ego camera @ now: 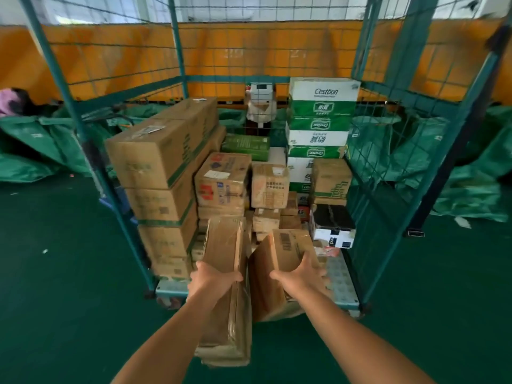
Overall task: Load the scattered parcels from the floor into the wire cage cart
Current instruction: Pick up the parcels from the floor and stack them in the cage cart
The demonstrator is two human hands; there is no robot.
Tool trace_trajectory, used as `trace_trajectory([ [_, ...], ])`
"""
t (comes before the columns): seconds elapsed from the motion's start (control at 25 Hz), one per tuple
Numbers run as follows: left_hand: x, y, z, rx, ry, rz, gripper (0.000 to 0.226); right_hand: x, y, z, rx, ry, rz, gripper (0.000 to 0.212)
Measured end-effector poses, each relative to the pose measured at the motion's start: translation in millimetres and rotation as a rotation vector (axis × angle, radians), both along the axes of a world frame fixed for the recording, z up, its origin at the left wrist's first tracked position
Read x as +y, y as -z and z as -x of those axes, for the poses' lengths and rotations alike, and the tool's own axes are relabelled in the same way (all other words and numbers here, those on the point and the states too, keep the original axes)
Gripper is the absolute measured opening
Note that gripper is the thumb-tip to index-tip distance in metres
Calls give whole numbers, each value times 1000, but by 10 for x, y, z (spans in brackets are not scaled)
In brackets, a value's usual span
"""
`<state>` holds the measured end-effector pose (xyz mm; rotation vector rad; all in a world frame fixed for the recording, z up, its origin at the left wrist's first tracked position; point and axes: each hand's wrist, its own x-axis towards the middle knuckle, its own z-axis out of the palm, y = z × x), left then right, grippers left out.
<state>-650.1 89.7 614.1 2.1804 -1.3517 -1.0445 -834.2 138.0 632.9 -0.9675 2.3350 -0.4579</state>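
left fingers: curled over the top edge of a flat brown parcel, gripping it, low centre of frame.
right fingers: spread and pressed round a squarer brown parcel, holding it just right of the first.
both parcels: at the open front of the wire cage cart, not yet set down inside.
cart load: tall carton stack left, cestbon boxes upper right, small boxes between; roughly half full, by my estimate.
floor: no loose parcels in view; remainder cannot be judged.
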Motion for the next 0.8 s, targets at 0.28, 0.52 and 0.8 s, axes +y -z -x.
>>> trace_trajectory([
  [0.28,-1618,-473,729,38,-49,105,129,-1671,-283,886,-74,28,106,109],
  [0.52,-2896,-690,751,74,-116,207,119,-2838,-269,972,-129,56,119,109],
  [0.8,-4421,-1056,691,-46,-44,272,124,-4171,-530,1053,-226,161,267,112],
])
